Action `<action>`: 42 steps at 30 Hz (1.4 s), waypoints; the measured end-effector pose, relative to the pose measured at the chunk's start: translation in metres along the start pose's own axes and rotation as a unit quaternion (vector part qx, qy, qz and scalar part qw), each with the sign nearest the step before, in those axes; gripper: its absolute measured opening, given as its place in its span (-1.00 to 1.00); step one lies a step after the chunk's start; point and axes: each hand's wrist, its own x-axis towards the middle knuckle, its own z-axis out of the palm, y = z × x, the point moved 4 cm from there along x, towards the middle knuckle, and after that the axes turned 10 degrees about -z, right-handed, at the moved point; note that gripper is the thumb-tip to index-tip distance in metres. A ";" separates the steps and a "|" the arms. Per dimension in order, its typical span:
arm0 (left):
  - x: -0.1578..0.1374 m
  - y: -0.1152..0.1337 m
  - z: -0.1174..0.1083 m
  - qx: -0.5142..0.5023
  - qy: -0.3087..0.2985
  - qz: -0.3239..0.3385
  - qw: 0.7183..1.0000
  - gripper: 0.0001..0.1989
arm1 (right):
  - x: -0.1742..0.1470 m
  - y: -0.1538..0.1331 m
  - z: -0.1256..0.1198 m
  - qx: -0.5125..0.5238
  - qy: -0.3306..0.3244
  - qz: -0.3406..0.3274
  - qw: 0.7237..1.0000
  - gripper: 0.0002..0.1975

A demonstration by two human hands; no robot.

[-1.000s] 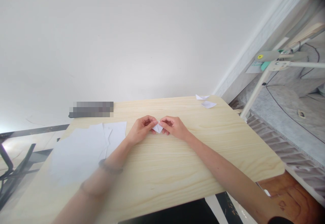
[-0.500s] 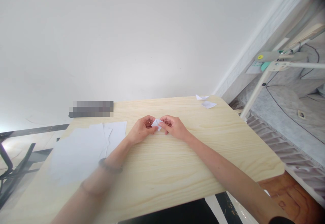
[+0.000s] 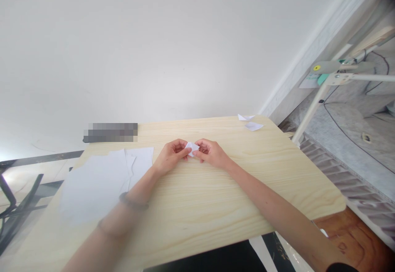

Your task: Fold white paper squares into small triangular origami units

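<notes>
A small piece of folded white paper (image 3: 192, 147) is held between my two hands over the middle of the wooden table (image 3: 216, 206). My left hand (image 3: 171, 155) pinches its left side, the thumb lying across the front. On the right side, my right hand (image 3: 212, 153) grips it between thumb and curled fingers. Fingertips cover parts of the paper, so its full shape is hidden. A dark band circles my left wrist.
White paper sheets (image 3: 95, 185) lie overlapped at the table's left. Two folded paper pieces, one boat-like (image 3: 246, 117) and one flatter (image 3: 254, 126), rest at the back right corner. A blurred-out dark object (image 3: 111, 133) sits back left. A white metal frame (image 3: 311, 111) stands beyond the right edge.
My left thumb has moved right and slightly up, onto the front of the folded paper. The paper has turned slightly; my right hand stays nearly in place.
</notes>
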 end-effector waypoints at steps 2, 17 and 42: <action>0.000 -0.001 -0.001 0.004 -0.002 -0.005 1.000 -0.76 | 0.000 0.000 0.001 -0.002 0.003 0.002 1.000 -0.72; 0.001 -0.002 0.001 -0.024 -0.003 0.003 1.000 -0.72 | 0.001 -0.003 -0.005 -0.010 0.022 0.022 0.999 -0.68; 0.000 -0.007 0.002 -0.024 -0.035 -0.029 0.999 -0.75 | 0.000 -0.004 -0.007 0.012 0.018 0.009 1.000 -0.73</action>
